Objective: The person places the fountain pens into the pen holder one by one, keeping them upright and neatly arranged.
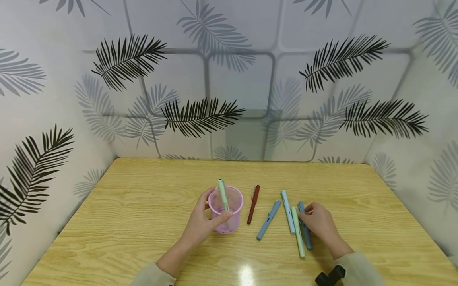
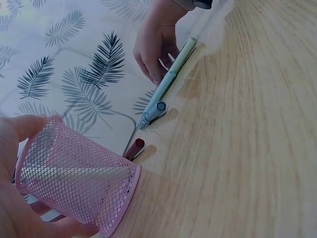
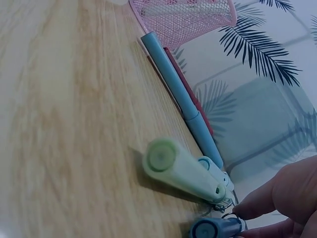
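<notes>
Pink cup and pens on table

Can pass freely over the wooden table left of the left hand. Is blocked at the left side of the round pink mesh cup by that hand, and partly at its mouth by a jutting pale green pen. Can slip between cup and slim dark red pen. Finds little room between the flat-lying light green pen and dark blue pen, beside the right hand.

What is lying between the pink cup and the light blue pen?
The head view shows a dark red pen and a darker blue pen.
</notes>
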The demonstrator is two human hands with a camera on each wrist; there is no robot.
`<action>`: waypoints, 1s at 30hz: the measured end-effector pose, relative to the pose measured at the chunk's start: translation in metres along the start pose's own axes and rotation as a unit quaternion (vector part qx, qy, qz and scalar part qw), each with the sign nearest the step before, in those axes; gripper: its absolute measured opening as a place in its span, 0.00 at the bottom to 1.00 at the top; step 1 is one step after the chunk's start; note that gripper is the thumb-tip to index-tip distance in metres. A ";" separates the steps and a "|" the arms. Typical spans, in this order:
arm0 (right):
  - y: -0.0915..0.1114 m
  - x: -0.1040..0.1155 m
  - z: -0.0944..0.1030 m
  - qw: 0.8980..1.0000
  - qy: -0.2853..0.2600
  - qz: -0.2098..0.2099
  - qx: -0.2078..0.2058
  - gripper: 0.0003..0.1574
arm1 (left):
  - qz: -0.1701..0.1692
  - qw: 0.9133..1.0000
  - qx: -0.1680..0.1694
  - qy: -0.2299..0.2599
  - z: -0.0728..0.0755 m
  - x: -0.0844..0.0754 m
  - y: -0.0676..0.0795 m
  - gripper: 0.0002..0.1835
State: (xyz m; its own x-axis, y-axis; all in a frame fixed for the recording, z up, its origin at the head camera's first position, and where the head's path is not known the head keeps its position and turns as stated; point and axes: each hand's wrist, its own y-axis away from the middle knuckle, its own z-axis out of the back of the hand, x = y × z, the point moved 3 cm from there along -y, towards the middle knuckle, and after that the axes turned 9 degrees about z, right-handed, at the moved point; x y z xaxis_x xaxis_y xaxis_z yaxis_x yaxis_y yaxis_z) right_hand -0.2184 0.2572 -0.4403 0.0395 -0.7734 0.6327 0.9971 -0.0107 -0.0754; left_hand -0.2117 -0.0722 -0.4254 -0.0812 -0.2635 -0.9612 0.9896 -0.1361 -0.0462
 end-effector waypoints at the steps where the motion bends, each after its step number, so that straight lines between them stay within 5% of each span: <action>1: 0.000 0.001 0.000 1.000 0.005 0.000 0.002 0.19 | 0.001 1.000 0.000 0.001 0.000 -0.001 0.000 0.44; 14: -0.011 0.002 -0.001 0.998 0.048 -0.018 0.023 0.16 | 0.010 1.000 0.008 0.004 0.004 -0.037 0.017 0.42; 20: -0.010 0.000 0.003 0.999 0.035 -0.034 0.025 0.18 | 0.009 1.000 0.012 -0.001 0.003 -0.034 0.014 0.42; 30: -0.003 0.005 0.011 1.000 -0.003 -0.012 0.007 0.20 | 0.003 1.000 0.003 -0.006 0.000 -0.001 0.000 0.44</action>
State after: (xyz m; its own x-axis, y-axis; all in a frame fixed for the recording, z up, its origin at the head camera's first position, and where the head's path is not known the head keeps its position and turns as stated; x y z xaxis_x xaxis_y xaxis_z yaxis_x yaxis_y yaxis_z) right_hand -0.2202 0.2605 -0.4290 0.0157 -0.7686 0.6395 0.9985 -0.0209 -0.0496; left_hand -0.2114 -0.0720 -0.4248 -0.0772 -0.2757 -0.9581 0.9894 -0.1401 -0.0394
